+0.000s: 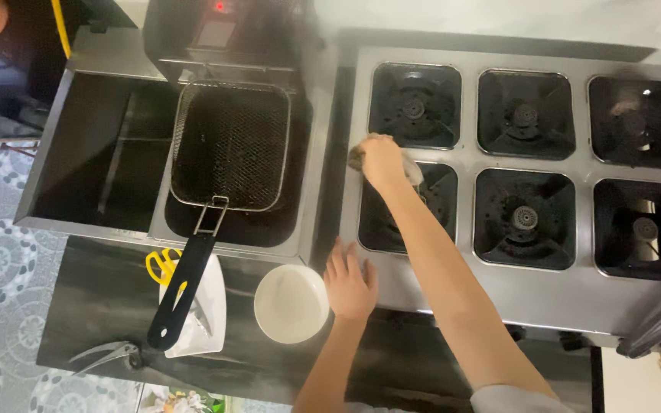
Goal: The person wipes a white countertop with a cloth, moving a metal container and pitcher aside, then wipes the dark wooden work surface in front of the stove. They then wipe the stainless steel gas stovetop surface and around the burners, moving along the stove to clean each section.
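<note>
Six burner wells on that steel stove (392, 61), and your right hand (380, 159) is closed around a rag (413, 170) at the near-left one. Left hand (350, 284) lies flat, fingers spread, on the front edge beside the white bowl (291, 304), probably bracing you.

Both arms are bare from wrist to well above the elbow. The left hand (350, 284) and right hand (380, 159) wear no gloves, rings or watch. A pale grey-white short sleeve edge shows at the right upper arm, near the bottom.
</note>
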